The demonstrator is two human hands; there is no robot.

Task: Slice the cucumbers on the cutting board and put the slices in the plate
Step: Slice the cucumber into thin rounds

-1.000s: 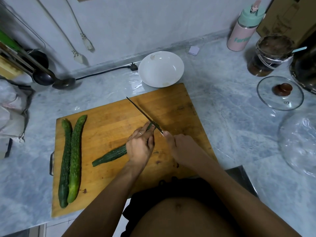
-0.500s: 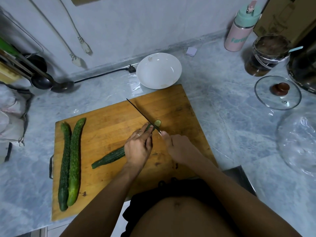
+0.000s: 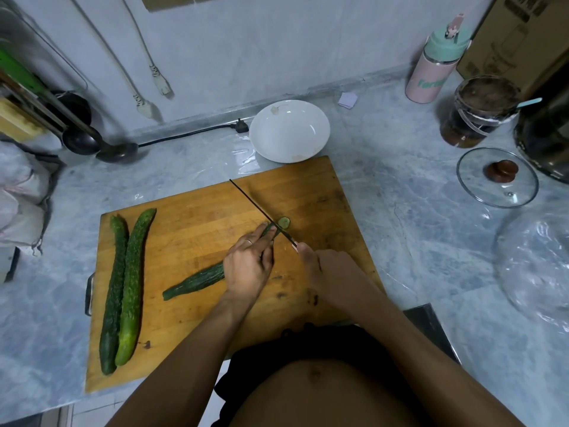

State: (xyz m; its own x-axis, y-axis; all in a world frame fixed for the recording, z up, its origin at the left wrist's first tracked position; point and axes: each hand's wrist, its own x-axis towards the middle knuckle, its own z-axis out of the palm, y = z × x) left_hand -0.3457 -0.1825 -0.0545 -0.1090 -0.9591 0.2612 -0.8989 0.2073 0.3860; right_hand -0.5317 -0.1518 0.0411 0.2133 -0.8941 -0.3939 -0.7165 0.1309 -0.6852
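A wooden cutting board (image 3: pixel 191 229) lies on the marble counter. Two whole cucumbers (image 3: pixel 123 285) lie side by side at its left. A third cucumber (image 3: pixel 197 280) lies across the middle, and my left hand (image 3: pixel 249 263) holds it down with curled fingers near its cut end. My right hand (image 3: pixel 326 266) grips the handle of a knife (image 3: pixel 258 208), whose blade rests on the cucumber's end. One cut slice (image 3: pixel 284 222) lies just right of the blade. A white plate (image 3: pixel 289 131), with no slices in it, sits behind the board.
A glass lid (image 3: pixel 497 177) and clear plastic wrap (image 3: pixel 535 260) lie on the right. A pink bottle (image 3: pixel 431 72), a dark jar (image 3: pixel 480 109) and a cardboard box (image 3: pixel 520 35) stand at the back right. Ladles (image 3: pixel 92 143), a black cable and a bag are at the left.
A slice has come off the cucumber's end and now lies right of the blade. The knife stays at the cut end; both hands keep their hold.
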